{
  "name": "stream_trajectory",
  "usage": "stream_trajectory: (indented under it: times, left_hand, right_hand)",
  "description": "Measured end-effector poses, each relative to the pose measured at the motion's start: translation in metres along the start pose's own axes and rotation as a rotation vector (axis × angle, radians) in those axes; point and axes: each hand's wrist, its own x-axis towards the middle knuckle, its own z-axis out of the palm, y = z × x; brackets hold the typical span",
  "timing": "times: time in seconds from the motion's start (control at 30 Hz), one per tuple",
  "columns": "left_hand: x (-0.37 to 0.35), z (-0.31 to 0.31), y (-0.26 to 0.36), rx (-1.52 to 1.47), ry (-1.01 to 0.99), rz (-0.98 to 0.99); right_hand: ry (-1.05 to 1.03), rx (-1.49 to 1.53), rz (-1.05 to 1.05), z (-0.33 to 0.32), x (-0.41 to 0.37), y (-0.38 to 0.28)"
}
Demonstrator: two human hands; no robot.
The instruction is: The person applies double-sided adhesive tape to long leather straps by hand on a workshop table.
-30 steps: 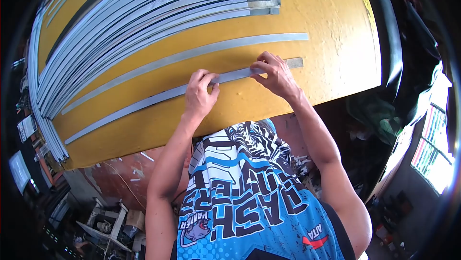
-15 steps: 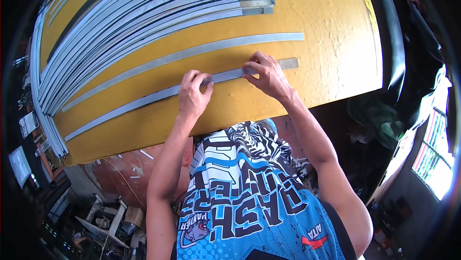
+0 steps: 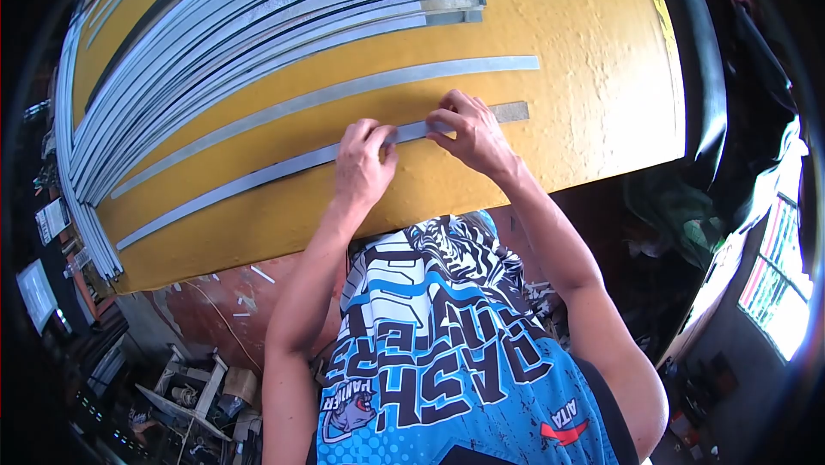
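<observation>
Nearest to us is the blue, black and white shirt [image 3: 438, 353], with big letters on it. A bare arm reaches up on each side of it. Low on the left, we see a small wooden frame [image 3: 206, 396] among other stuff on the floor.

Past the shirt is the big yellow table [image 3: 593, 95]. Both hands are over it, at the near strip [image 3: 249, 187]. This strip is long, thin and grey, and it lies on the table in a soft bend. Its right end looks browner and pokes out past the right hand.

The left hand [image 3: 368, 162] is partly closed, thumb and fingers curled with a little gap between them. The right hand [image 3: 468, 134] is just beside it, farther along the strip, and is curled in much the same way. Both are at the strip, but we cannot tell how tightly either one holds it.

Just past the near strip lies the far strip [image 3: 344, 85], also long and grey, with no hand on it. Past that is the big pile of strips [image 3: 284, 18], side by side and on top of each other, with dark ends on the right. Away on the right, we see a bright window [image 3: 778, 280] with bars.
</observation>
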Motion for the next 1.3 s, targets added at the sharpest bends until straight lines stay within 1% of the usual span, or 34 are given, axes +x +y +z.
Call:
stream_trajectory:
  times: [0.13, 0.33, 0.43, 0.5, 0.6, 0.63, 0.7, 0.8, 0.93, 1.0, 1.13, 1.2, 1.3]
  left_hand:
    - [0.007, 0.016, 0.013, -0.057, -0.001, 0.032]
    - [0.008, 0.017, 0.012, -0.056, -0.025, 0.006]
    - [0.009, 0.017, 0.013, -0.064, -0.018, -0.001]
    - [0.01, 0.016, 0.013, -0.062, -0.042, -0.024]
    - [0.012, 0.014, 0.018, -0.01, -0.048, -0.027]
    - [0.012, 0.015, 0.019, -0.011, -0.048, -0.026]
    - [0.013, 0.016, 0.02, 0.038, -0.076, -0.055]
    - [0.017, 0.017, 0.023, 0.028, -0.096, -0.071]
    - [0.021, 0.023, 0.032, -0.02, -0.091, -0.045]
    - [0.023, 0.028, 0.037, -0.037, -0.076, -0.03]
    - [0.023, 0.035, 0.035, -0.046, -0.066, 0.01]
    - [0.023, 0.038, 0.032, -0.046, -0.029, 0.039]
    - [0.024, 0.036, 0.035, -0.056, -0.041, 0.019]
  right_hand:
    - [0.011, -0.001, 0.005, 0.001, -0.001, 0.002]
    - [0.026, 0.023, -0.009, 0.001, -0.002, 0.002]
    - [0.006, -0.011, -0.025, -0.001, -0.003, 0.002]
    - [0.012, 0.093, 0.076, -0.006, -0.006, 0.001]
    - [-0.012, 0.128, 0.104, -0.018, -0.013, -0.002]
    - [-0.011, 0.126, 0.105, -0.021, -0.015, 0.0]
    - [0.059, 0.068, 0.072, -0.027, -0.02, 0.004]
    - [0.082, 0.014, 0.074, -0.027, -0.027, 0.015]
    - [0.116, 0.004, 0.096, -0.028, -0.032, 0.018]
    - [0.17, -0.024, 0.123, -0.029, -0.033, 0.018]
    - [0.171, 0.008, 0.14, -0.028, -0.036, 0.024]
    - [0.149, 0.019, 0.143, -0.029, -0.037, 0.026]
    - [0.153, 0.027, 0.134, -0.027, -0.037, 0.028]
